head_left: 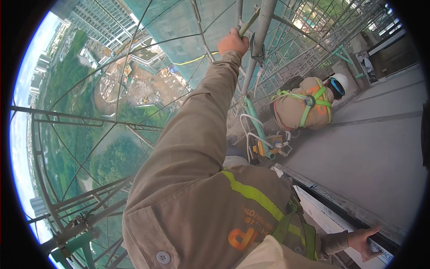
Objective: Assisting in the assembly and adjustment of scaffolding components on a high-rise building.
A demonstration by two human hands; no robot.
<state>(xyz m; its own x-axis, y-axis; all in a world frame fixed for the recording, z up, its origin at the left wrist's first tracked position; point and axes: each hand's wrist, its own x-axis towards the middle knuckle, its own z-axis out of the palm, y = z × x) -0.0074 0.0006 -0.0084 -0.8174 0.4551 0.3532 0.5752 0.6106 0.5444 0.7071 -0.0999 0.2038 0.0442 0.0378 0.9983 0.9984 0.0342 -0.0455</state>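
My left arm reaches up and away. My left hand (233, 42) is closed round an olive-green bar or strap (250, 21) beside a grey scaffold pole (264, 27); which of the two it is I cannot tell. A metal hook (258, 51) hangs against that pole just right of the hand. At the lower right, my right hand (363, 242) has thumb and fingers spread. It lies against the edge of a long frame (327, 215) covered in white printed film, with a black strip along it. Part of its palm is hidden.
A co-worker (307, 103) in a white helmet and green harness crouches ahead at a grey wall (367, 143). Nearer stand a green tube (257, 121) and a yellow tool or box (268, 145). Scaffold bars (85, 121) line the left, with a deep drop beyond them.
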